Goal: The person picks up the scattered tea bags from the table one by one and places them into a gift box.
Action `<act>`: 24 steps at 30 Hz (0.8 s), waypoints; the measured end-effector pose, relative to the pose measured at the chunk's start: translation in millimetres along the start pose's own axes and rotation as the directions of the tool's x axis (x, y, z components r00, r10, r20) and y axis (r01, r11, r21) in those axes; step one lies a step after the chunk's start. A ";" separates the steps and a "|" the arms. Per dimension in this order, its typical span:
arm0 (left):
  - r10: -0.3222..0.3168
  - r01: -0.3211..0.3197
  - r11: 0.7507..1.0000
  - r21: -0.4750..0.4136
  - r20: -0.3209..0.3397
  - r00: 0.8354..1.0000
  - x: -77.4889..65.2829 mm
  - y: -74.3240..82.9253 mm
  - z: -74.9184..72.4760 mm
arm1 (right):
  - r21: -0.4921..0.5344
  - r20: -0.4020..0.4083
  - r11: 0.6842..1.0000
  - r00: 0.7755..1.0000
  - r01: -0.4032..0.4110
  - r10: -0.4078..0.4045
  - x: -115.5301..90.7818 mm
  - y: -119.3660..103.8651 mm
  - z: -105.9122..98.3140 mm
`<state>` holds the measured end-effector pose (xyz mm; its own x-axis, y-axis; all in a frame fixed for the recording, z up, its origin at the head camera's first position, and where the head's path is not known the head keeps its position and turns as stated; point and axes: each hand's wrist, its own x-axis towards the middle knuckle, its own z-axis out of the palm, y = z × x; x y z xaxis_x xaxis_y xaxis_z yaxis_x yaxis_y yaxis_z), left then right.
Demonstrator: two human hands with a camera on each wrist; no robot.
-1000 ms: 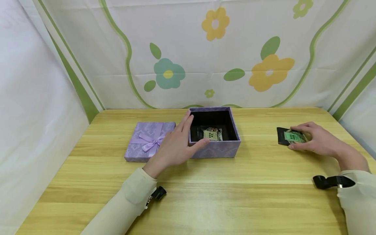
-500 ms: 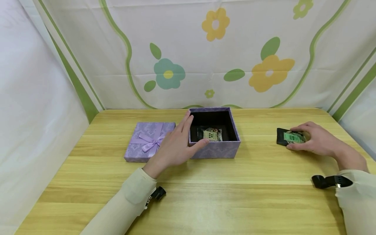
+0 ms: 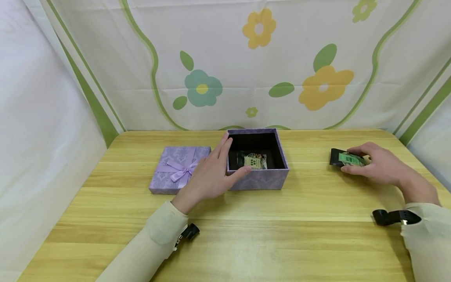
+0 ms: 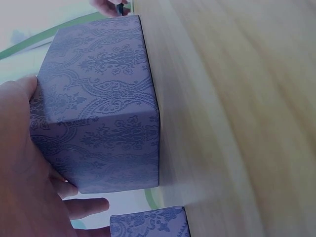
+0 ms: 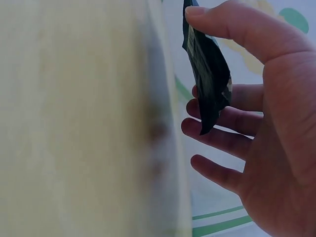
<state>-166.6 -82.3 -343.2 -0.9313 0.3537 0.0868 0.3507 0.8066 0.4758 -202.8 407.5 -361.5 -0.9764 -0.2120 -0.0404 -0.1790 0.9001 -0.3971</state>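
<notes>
In the head view my left hand (image 3: 209,174) rests at the near left corner of a purple patterned gift box (image 3: 258,179). Its fingers lie straight along the left side and the thumb reaches over the front rim. Inside the box is a small clear-fronted sachet (image 3: 254,161) with a pale label. Off to the right, my right hand (image 3: 378,164) pinches a black sachet (image 3: 349,159) with a green label by its edges, between thumb and fingers. The right wrist view shows that black sachet (image 5: 212,74) held clear of the table. What the sachets contain is unclear.
The box's lid (image 3: 176,168), with a lilac ribbon bow, lies left of the box, partly behind my left hand. The wooden table (image 3: 246,243) ends at a white curtain (image 3: 225,47) printed with flowers. Further curtain panels stand on both sides.
My right hand has lifted the green-labelled sachet slightly off the table and shifted a little left. The left hand and the box have stayed put.
</notes>
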 end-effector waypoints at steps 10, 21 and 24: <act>0.002 -0.002 1.000 0.002 -0.002 1.000 0.5 0.6 0.4 | -0.007 -0.078 0.999 0.996 0.034 -0.034 -0.5 -28.2 -11.1; -0.002 0.002 1.000 0.010 -0.001 1.000 0.2 -1.2 0.7 | -0.010 -0.145 0.997 0.986 0.078 -0.078 -1.3 -61.4 -15.5; 0.001 -0.001 1.000 0.012 0.000 1.000 0.1 -1.7 0.9 | -0.019 -0.160 0.995 0.982 0.099 -0.101 -1.4 -69.8 -15.3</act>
<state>-167.1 -83.2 -344.8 -0.9309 0.3545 0.0878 0.3529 0.8116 0.4655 -190.8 350.8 -319.7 -0.9601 -0.2379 0.1469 -0.2769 0.8819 -0.3816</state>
